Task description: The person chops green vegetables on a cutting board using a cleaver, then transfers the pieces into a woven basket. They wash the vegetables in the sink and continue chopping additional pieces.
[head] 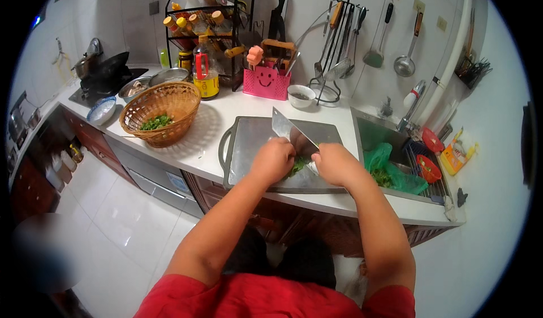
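My right hand (335, 162) grips a Chinese cleaver (297, 135), its broad blade tilted up and pointing to the upper left. Close to the blade's left side is my left hand (273, 159), fingers curled; whether they pinch something or press on the steel is hidden. Both hands are over a grey-rimmed cutting board (248, 138) with a handle at its left end. Chopped green leaves (298, 166) lie on the board between the hands, partly under the blade. A whitish piece (312, 168) shows beside my right hand, too small to identify.
Left of the board, a wicker basket (186, 106) holds chopped greens (157, 122). Behind stand a sauce bottle (206, 80), a pink utensil holder (265, 82) and a white bowl (301, 101). A sink (365, 125) on the right contains a green plastic bag (379, 157).
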Tool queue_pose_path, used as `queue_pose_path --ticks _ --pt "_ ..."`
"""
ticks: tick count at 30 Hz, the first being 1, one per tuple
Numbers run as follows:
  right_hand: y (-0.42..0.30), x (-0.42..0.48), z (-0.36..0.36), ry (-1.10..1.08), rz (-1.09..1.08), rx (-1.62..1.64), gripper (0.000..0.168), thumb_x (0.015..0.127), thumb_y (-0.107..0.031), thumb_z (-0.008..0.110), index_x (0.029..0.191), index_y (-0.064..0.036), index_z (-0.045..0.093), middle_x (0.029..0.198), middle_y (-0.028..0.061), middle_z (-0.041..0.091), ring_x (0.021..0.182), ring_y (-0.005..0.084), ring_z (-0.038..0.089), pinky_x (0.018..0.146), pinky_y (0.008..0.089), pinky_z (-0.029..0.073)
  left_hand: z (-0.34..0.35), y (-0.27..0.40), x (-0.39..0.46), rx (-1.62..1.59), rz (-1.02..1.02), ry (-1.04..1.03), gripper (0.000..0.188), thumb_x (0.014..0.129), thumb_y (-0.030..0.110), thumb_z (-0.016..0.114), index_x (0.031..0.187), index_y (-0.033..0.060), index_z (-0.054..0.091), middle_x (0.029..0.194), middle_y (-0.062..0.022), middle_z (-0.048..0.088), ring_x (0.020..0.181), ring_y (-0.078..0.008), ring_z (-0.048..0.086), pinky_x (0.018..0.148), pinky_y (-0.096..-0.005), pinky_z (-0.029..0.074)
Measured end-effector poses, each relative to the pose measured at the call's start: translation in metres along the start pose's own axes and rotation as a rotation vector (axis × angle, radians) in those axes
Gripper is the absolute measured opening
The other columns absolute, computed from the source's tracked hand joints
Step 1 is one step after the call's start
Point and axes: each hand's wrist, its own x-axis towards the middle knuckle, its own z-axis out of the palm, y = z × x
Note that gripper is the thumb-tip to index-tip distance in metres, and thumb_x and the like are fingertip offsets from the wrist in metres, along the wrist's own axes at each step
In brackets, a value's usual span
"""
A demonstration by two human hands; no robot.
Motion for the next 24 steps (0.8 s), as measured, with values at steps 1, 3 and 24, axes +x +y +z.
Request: queue_pose_path --ticks 1,3,24 --pt "-0.004 0.004 -0.002 -0.026 0.023 0.011 0.032 0.1 -0.026 0.056 0.103 0.003 0.069 0.104 0.0259 0.07 0.1 0.0447 0.066 0.087 0.0518 0.052 0.0 -0.001 -0.001 -0.004 0.006 0.002 0.01 0.073 0.009 0.073 0.083 0.0075 0.072 0.091 -0.0106 0.067 0.092 -0.034 0.065 0.079 -0.0446 0.055" --pt "-0.01 0.01 0.001 -0.042 0.048 -0.003 0.031 0.1 -0.026 0.056 0.105 0.002 0.069 0.106 0.025 0.07 0.1 0.044 0.066 0.087 0.0514 0.052 0.0 -0.001 0.0 -0.012 0.025 0.007 0.009 0.073 0.009 0.073 0.082 0.0076 0.072 0.09 -0.0102 0.068 0.09 -0.0339 0.065 0.079 -0.0443 0.055" --pt "0.003 -0.006 0.002 0.052 -0.068 -0.02 0.032 0.101 -0.026 0.055 0.101 0.005 0.067 0.099 0.0282 0.069 0.096 0.0461 0.066 0.087 0.053 0.051 -0.002 0.001 -0.001 0.011 0.01 0.035 0.01 0.074 0.013 0.076 0.079 0.008 0.069 0.087 -0.0099 0.067 0.089 -0.0333 0.064 0.076 -0.0448 0.054"
